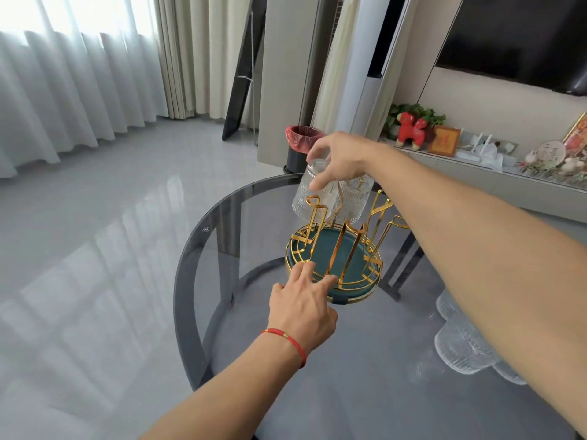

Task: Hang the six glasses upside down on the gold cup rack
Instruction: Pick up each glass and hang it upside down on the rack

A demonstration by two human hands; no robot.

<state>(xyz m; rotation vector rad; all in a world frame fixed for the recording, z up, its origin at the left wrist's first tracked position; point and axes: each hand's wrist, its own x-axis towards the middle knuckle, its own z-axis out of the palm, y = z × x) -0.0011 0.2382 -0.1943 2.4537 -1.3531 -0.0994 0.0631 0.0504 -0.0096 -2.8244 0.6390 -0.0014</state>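
The gold cup rack (365, 260) with a teal round tray stands at the far side of the round glass table (203, 249). My right hand (341, 158) grips a ribbed clear glass (309, 193) upside down at the rack's far left, tilted over a gold prong. A second ribbed glass (357, 198) hangs upside down on a prong just right of it. My left hand (301, 300) rests its fingertips on the rack's near rim. Three more ribbed glasses (460, 344) stand on the table at the right, partly hidden under my right forearm.
Beyond the table's far edge stands a black bin (298, 150) with a red liner. A low cabinet (476, 176) with ornaments runs along the right wall under a dark screen. Grey tiled floor lies to the left.
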